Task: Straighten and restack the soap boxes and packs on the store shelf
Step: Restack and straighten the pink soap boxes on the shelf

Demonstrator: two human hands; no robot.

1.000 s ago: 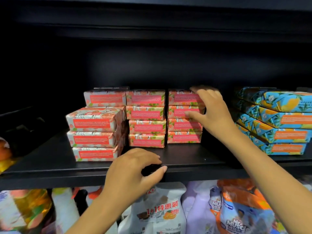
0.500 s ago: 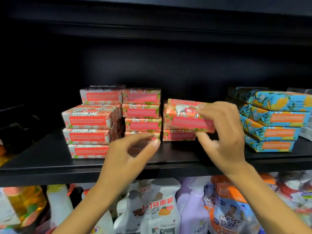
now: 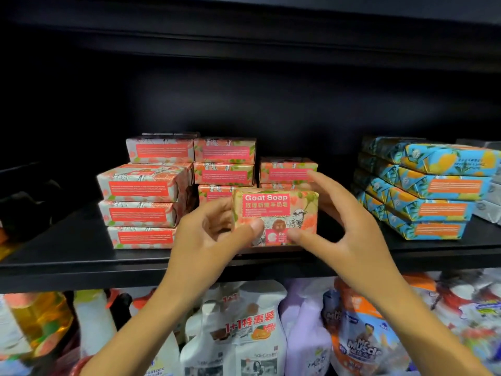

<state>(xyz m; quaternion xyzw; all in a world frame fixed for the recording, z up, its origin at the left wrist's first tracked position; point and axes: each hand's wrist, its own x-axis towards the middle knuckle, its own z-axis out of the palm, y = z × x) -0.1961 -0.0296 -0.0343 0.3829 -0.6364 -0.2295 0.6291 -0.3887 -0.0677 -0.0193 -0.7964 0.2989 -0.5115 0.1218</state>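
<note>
Black shelf (image 3: 67,248), left hand (image 3: 214,237), right hand (image 3: 352,226) pinching upright soap box (image 3: 273,210)

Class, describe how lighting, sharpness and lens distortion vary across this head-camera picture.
Head view: the Goat Soap box is lit and legible; the blue soap packs look softer; the shelf sinks into near-black shadow behind, its front edge bowing slightly.

A soap box (image 3: 275,210) stands before the middle stacks (image 3: 225,165), packs (image 3: 433,191) to their right
</note>
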